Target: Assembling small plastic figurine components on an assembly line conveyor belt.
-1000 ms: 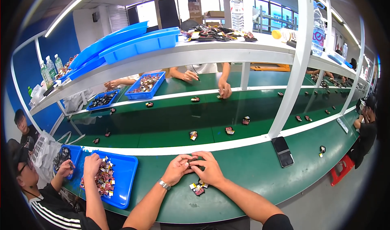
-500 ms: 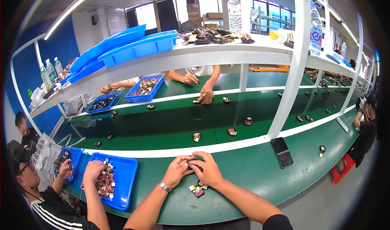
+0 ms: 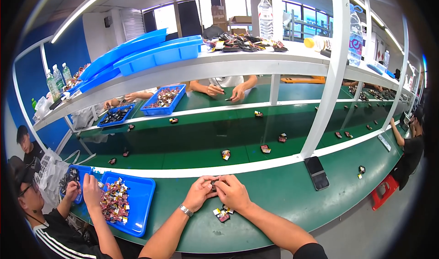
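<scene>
Above the green table, my left hand (image 3: 198, 194) and my right hand (image 3: 233, 194) meet with their fingertips closed on a small dark part (image 3: 214, 184). Most of that part is covered by fingers, so its kind does not show. Just below my hands, a few small dark-red and black electronic pieces (image 3: 222, 214) with white and yellow tabs lie on the green tabletop (image 3: 270, 204). A metal-banded watch sits on my left wrist.
At my left, a co-worker's raised hand (image 3: 92, 192) is beside a blue tray (image 3: 145, 199) of similar pieces. A white rail (image 3: 183, 172) separates my tabletop from the green conveyor belt (image 3: 196, 142). A phone (image 3: 317, 173) lies right, near an upright post (image 3: 327, 80).
My right fingers have drawn in closer over the part. The co-worker's hand has risen from the blue tray. Across the belt, another person's hand has pulled back; belt pieces have shifted slightly right.
</scene>
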Motion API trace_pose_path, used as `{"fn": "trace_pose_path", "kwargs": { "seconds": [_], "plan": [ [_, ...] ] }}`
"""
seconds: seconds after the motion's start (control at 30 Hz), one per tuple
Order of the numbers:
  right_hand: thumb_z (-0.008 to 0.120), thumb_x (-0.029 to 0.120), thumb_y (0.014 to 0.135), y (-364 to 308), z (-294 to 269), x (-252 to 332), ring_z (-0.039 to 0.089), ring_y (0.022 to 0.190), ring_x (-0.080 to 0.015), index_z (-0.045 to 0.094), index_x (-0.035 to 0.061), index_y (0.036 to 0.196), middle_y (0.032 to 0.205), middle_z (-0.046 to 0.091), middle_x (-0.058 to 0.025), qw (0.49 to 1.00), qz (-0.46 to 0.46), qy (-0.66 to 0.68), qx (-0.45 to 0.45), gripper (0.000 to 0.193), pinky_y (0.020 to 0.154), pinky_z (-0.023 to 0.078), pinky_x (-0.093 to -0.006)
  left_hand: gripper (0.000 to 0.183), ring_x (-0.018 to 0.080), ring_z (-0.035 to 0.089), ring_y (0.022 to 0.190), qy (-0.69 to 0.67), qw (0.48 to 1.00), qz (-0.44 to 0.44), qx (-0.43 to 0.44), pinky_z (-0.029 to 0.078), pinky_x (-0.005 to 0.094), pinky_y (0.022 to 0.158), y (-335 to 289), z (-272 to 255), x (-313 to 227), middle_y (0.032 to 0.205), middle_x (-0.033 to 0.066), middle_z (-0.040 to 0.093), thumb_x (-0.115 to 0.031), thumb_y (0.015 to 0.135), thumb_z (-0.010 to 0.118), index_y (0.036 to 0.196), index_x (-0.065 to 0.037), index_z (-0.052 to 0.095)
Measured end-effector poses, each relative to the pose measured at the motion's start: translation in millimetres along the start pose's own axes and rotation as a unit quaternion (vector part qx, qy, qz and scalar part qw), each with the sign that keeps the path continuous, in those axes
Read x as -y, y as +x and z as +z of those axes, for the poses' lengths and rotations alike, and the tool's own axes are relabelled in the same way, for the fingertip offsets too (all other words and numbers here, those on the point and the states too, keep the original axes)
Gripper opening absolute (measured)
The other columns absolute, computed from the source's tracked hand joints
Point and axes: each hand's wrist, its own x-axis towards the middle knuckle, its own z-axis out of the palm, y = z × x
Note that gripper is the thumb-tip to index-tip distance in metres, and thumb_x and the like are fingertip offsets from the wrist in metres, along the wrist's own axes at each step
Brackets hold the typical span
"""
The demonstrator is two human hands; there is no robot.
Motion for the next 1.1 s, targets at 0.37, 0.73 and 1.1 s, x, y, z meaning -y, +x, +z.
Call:
{"fn": "trace_pose_path", "kwargs": {
  "seconds": [0.37, 0.73, 1.1],
  "plan": [
    [0.069, 0.006, 0.076, -4.1, 4.4, -4.8, 0.061, 0.086, -0.0226, 0.064, 0.0058, 0.094, 0.098, 0.060, -0.0058, 0.999, -0.033, -0.042, 0.004, 0.018, 0.064, 0.056, -0.0320, 0.022, 0.0189, 0.062, 0.106, -0.007, 1.000, 0.005, -0.010, 0.053, 0.0387, 0.095, 1.7, 0.9, 0.9, 0.119, 0.0108, 0.062, -0.006, 0.100, 0.046, 0.121, -0.004, 0.048],
    [0.066, 0.005, 0.077, -4.2, 6.2, -0.9, 0.061, 0.086, -0.0218, 0.065, 0.0050, 0.094, 0.098, 0.060, -0.0053, 1.000, -0.014, -0.022, -0.006, 0.017, 0.063, 0.056, -0.0323, 0.022, 0.0199, 0.062, 0.107, 0.001, 1.000, 0.007, -0.018, 0.054, 0.0385, 0.094, -0.2, 1.6, 2.0, 0.119, 0.0120, 0.062, -0.006, 0.100, 0.046, 0.121, -0.003, 0.048],
    [0.070, 0.019, 0.079, -5.1, 5.5, 2.4, 0.057, 0.097, -0.0263, 0.061, 0.0009, 0.111, 0.118, 0.056, -0.0116, 0.995, -0.019, -0.086, 0.049, 0.038, 0.083, 0.049, -0.0358, 0.026, 0.0199, 0.060, 0.111, -0.021, 0.999, 0.017, -0.034, 0.053, 0.0369, 0.093, 2.9, -2.4, 5.1, 0.122, 0.0098, 0.060, -0.006, 0.100, 0.043, 0.125, -0.004, 0.046]
  ]
}}
